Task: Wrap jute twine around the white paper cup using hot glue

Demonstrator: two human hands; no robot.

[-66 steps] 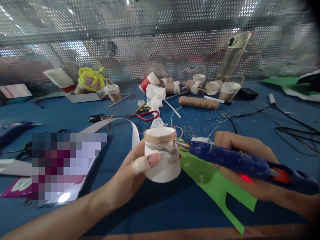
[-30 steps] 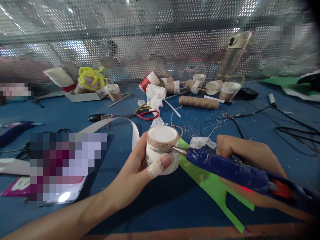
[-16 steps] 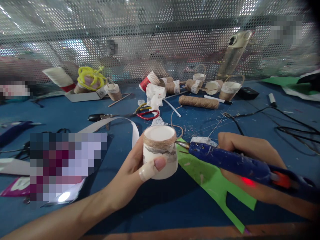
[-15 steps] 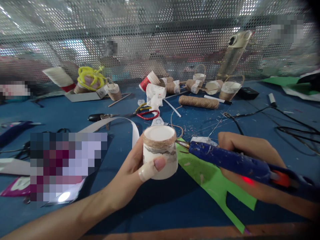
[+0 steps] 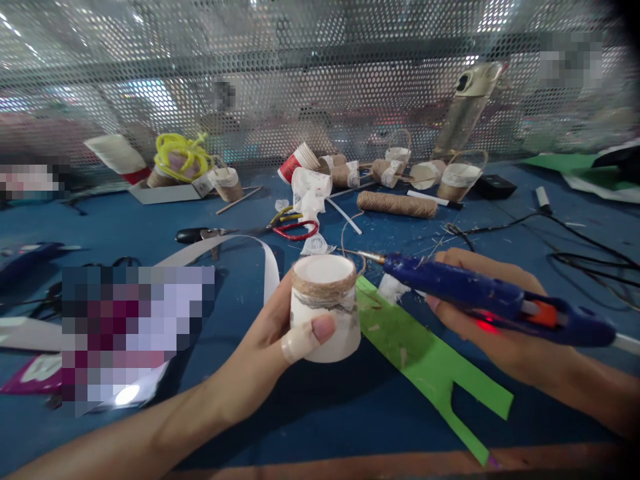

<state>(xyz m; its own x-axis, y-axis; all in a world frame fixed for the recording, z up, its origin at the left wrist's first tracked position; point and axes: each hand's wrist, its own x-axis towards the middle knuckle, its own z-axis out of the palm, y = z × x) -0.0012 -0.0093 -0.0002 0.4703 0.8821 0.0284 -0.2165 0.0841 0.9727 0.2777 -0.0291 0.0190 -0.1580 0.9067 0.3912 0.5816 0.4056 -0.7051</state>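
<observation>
My left hand (image 5: 285,333) is wrapped around a white paper cup (image 5: 333,333), its taped thumb across the front. Brown twine (image 5: 325,288) is wound in a band just under the upper edge of the cup, above a grey printed pattern. My right hand (image 5: 480,307) grips a blue hot glue gun (image 5: 450,283), whose red light glows. The gun's metal nozzle points left, a little above and to the right of the cup, apart from it. A loose strand of twine trails on the table behind the cup. Beneath both lies a cut green sheet (image 5: 415,353).
Scissors (image 5: 295,230) and a twine roll (image 5: 397,205) lie behind the cup. Twine-wrapped cups (image 5: 345,175) and a bottle (image 5: 465,110) stand along the perforated metal screen (image 5: 320,87). A black cable (image 5: 590,233) runs at the right. A second blue glue gun (image 5: 30,260) is at the left.
The glue gun has moved up and away from the twine band, where its nozzle was touching or very near. The cup has shifted slightly right.
</observation>
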